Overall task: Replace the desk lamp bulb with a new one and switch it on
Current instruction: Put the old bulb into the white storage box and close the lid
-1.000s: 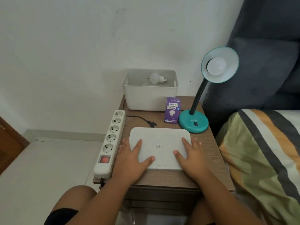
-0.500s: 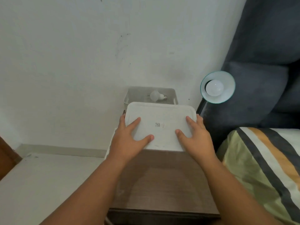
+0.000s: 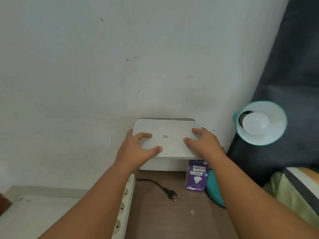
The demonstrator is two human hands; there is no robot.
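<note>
A white lid lies on top of the white bin at the back of the bedside table. My left hand grips the lid's left side and my right hand its right side. The teal desk lamp's shade faces me at right with a white bulb screwed in. Its teal base stands behind my right forearm. A purple bulb box stands upright in front of the bin. The loose bulb inside the bin is hidden by the lid.
The lamp's black plug lies unplugged on the wooden tabletop. A white power strip runs along the table's left edge. A dark headboard and striped bedding are at right, a white wall behind.
Both hands lifted the lid off the table front and carried it back onto the bin, covering the loose bulb inside. The camera view tilted upward.
</note>
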